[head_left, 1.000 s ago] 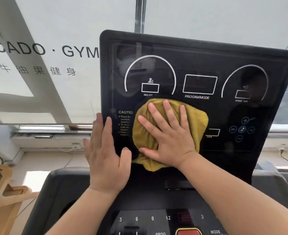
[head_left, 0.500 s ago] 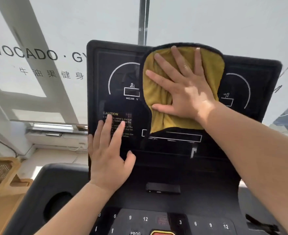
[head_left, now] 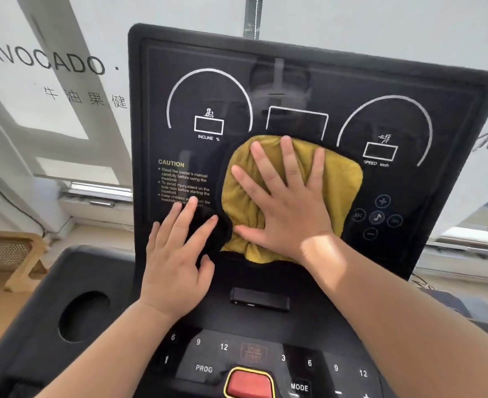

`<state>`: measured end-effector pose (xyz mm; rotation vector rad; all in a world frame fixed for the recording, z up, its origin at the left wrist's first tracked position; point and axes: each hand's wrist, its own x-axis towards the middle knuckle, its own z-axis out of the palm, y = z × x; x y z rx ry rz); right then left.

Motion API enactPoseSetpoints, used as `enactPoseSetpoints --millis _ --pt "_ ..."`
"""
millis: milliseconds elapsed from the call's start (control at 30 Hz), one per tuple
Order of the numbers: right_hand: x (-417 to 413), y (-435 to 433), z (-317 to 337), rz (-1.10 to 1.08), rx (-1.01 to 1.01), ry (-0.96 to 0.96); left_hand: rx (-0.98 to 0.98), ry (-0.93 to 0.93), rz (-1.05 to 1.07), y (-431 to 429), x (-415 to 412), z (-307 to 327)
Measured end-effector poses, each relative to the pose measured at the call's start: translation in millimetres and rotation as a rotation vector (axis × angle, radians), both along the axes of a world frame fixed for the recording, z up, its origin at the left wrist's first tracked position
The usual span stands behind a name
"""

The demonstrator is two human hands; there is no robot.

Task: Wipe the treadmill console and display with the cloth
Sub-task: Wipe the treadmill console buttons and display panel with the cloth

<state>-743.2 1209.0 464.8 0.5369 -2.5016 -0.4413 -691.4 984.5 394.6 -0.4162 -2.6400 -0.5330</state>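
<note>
The black treadmill display [head_left: 309,81] stands upright before me, with incline and speed arcs and a caution label. A mustard-yellow cloth [head_left: 343,179] with a dark edge is pressed flat against the lower middle of the display by my right hand [head_left: 286,202], fingers spread over it. My left hand [head_left: 179,254] rests flat on the panel just left of the cloth, below the caution text, fingers apart and holding nothing. The button console [head_left: 208,366] with a red stop button [head_left: 248,383] lies below.
A round cup holder [head_left: 83,315] is sunk in the grey tray at the left. A small black slot [head_left: 260,301] sits under the display. Behind are a window with lettering [head_left: 44,58] and a wooden stand [head_left: 13,254] at the far left.
My right hand has slid the cloth from the top middle of the display down to its lower middle. The left hand stayed flat at the lower left of the panel.
</note>
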Motion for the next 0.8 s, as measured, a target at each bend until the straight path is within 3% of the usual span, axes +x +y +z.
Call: enactPoseSetpoints --millis 200,367,600,800 --pt "29 37 -38 0.162 0.137 -0.021 0.041 -0.025 0.015 6 3 2" --pt "12 54 -7 0.223 0.240 -0.029 0.034 -0.072 0.062 16 7 4" --pt "-51 70 118 -0.036 0.056 0.081 -0.011 -0.045 0.114 21 9 8" --pt "-35 53 81 -0.091 -0.015 0.101 -0.029 -0.058 0.135 24 21 -8"
